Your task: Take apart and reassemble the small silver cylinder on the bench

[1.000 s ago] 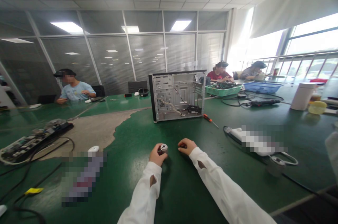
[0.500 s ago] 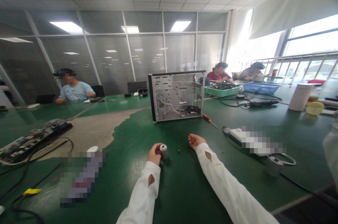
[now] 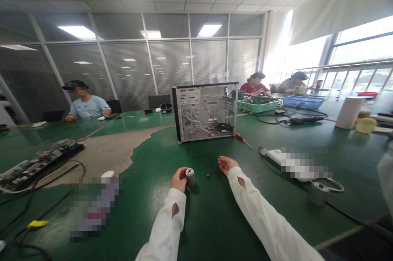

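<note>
My left hand (image 3: 179, 178) is closed around the side of a short silver metal cylinder (image 3: 190, 178), which stands upright on the green table with a dark opening in its top. A tiny dark metal piece (image 3: 208, 175) lies on the tabletop between my two hands. To the right of it, my right hand (image 3: 227, 164) rests with its fingers stretched out, palm turned inward, holding nothing. Beyond both hands stands an opened computer case (image 3: 208, 113), its bare metal inside and some loose cables showing. An orange-handled screwdriver (image 3: 242, 139) lies by the case's lower right corner.
A white power strip (image 3: 282, 162) and another metal cylinder (image 3: 318, 193) are on the right. On the left lie a circuit board (image 3: 43, 162), cables and a blurred-out purple item (image 3: 101, 207). Green (image 3: 260, 105) and blue (image 3: 303, 102) baskets stand farther back. Several people sit around the table.
Nearly nothing differs. Both my hands and the cylinder stay in place.
</note>
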`<state>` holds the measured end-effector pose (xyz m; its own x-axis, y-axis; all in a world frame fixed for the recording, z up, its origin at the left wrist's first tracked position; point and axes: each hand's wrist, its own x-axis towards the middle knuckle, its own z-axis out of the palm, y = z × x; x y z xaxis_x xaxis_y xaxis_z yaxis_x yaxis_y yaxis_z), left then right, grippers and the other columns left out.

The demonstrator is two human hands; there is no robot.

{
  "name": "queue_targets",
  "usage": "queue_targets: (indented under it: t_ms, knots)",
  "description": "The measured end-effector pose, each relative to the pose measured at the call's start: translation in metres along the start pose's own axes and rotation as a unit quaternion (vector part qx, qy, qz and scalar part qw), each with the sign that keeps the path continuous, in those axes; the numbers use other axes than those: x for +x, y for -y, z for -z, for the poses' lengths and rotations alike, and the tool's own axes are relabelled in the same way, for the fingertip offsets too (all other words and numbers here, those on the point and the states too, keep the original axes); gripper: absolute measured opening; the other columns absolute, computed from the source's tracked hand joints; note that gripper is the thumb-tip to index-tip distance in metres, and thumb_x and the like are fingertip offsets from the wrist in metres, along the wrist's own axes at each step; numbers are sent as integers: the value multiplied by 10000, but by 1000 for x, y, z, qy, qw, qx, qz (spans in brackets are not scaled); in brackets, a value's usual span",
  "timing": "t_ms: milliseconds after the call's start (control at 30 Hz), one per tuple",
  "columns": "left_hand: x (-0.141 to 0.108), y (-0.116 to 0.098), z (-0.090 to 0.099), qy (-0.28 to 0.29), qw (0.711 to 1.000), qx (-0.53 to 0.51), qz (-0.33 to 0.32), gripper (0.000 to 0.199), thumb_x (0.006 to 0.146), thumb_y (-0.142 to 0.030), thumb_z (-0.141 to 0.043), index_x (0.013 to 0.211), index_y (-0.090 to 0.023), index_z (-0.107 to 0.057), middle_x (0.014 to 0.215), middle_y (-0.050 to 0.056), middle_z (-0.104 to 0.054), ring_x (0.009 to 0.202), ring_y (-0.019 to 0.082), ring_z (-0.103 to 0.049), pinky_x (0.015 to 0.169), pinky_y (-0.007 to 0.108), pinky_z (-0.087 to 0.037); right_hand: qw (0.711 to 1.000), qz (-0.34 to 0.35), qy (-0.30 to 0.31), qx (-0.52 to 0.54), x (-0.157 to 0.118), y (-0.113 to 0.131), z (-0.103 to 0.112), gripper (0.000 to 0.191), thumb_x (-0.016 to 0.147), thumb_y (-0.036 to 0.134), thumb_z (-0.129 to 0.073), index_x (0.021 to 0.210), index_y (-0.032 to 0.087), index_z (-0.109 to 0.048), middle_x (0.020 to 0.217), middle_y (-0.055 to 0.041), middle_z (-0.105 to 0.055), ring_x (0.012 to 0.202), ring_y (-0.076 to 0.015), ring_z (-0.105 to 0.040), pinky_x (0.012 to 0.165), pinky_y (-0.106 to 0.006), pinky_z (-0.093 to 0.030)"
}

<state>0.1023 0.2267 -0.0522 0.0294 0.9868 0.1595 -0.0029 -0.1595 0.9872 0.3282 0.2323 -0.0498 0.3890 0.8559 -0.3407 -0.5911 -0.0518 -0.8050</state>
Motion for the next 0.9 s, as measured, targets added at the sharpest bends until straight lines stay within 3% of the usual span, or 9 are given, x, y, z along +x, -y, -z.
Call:
queue_targets:
  t_ms: [367, 900]
  knots:
    - [2, 4, 1, -14, 1000, 11, 12, 346, 462, 65, -402, 671, -145, -580, 655, 4, -654, 684, 152, -601, 712, 280, -451, 998, 29, 4, -55, -8, 2, -3, 99, 584, 144, -591, 673, 185, -584, 558, -24, -632, 519, -137, -590, 438, -225, -443]
    - [5, 5, 6, -12, 999, 34, 19, 285, 465, 51, -461, 619, -159, -577, 605, -16, -629, 655, 150, -594, 696, 278, -449, 996, 42, 15, -80, -5, -2, -3, 97, 566, 106, -573, 623, 178, -542, 574, -2, -610, 486, -100, -561, 433, -202, -418]
